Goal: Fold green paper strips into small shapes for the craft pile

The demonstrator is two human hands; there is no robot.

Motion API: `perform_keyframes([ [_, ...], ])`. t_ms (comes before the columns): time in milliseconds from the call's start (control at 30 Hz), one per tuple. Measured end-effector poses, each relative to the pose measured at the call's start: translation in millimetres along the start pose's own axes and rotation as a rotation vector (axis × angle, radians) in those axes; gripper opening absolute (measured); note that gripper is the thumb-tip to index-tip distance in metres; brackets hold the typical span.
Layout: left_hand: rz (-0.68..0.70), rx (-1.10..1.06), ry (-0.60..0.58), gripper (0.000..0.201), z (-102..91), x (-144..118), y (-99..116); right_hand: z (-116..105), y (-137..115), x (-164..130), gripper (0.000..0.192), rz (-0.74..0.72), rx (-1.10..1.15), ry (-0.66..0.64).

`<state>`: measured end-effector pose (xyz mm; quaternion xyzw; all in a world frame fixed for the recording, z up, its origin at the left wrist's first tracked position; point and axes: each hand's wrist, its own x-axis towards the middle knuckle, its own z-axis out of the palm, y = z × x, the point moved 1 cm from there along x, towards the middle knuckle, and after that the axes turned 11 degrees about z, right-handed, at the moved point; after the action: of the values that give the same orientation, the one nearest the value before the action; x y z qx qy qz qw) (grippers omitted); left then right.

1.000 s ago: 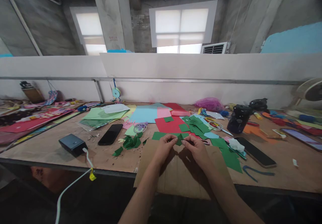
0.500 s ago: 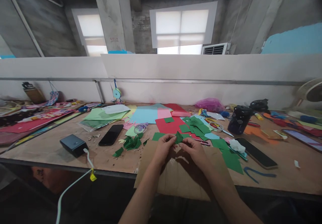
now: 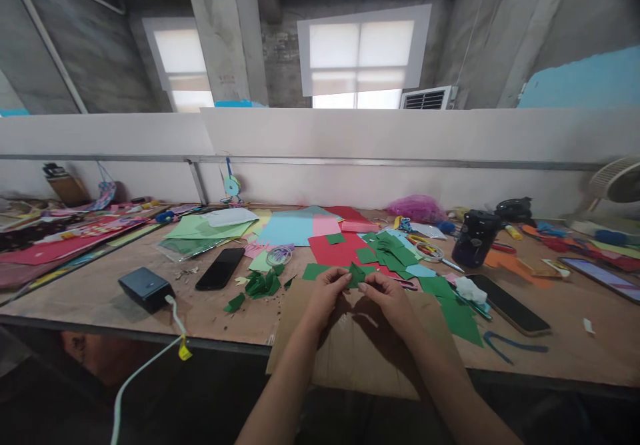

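A small folded piece of green paper (image 3: 357, 274) is pinched between my two hands, above the far part of a brown cardboard sheet (image 3: 360, 358). My left hand (image 3: 329, 292) grips its left side with thumb and forefinger. At its right side, the fingertips of my right hand (image 3: 385, 296) close on the lower edge. Just beyond lie a stack of green paper squares (image 3: 395, 250) and a red paper sheet (image 3: 330, 250). Left of the cardboard sits a heap of folded green paper pieces (image 3: 263, 284).
A black phone (image 3: 221, 269) and a dark charger box (image 3: 146, 289) with a white cable lie to the left. Rightward are another phone (image 3: 510, 305), a crumpled tissue (image 3: 471, 290), a dark cup (image 3: 476, 238) and a blue strip (image 3: 515, 346). Coloured sheets (image 3: 287, 226) lie farther back.
Both hands stay nearly in place, still on the folded green paper. My right fingertips have shifted very slightly along its edge.
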<state>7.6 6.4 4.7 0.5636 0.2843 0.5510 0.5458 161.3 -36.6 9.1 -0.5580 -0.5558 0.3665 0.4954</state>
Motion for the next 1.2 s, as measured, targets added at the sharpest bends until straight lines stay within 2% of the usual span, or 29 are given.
perform_keyframes([
  [267, 0.006, 0.048, -0.040, 0.026, 2.1, -0.4, -0.2, -3.8, 3.6, -0.7, 0.019, -0.016, 0.013, 0.065],
  [467, 0.007, 0.069, -0.066, 0.024, 0.2, 0.4, -0.9, -3.6, 6.4, 0.4, 0.017, -0.001, 0.064, 0.021],
  [633, -0.013, 0.087, -0.090, 0.028, 1.1, 0.5, -0.2, -3.5, 7.3, 1.1, 0.019, -0.013, 0.060, 0.056],
  [900, -0.005, -0.012, -0.088, 0.027, 2.2, 0.5, -2.3, 0.5, 11.7, 2.8, 0.022, 0.054, 0.205, -0.005],
  [1200, -0.033, -0.090, -0.091, 0.020, 4.2, -2.1, 2.1, -1.3, 7.3, 2.0, 0.011, 0.023, 0.269, -0.027],
])
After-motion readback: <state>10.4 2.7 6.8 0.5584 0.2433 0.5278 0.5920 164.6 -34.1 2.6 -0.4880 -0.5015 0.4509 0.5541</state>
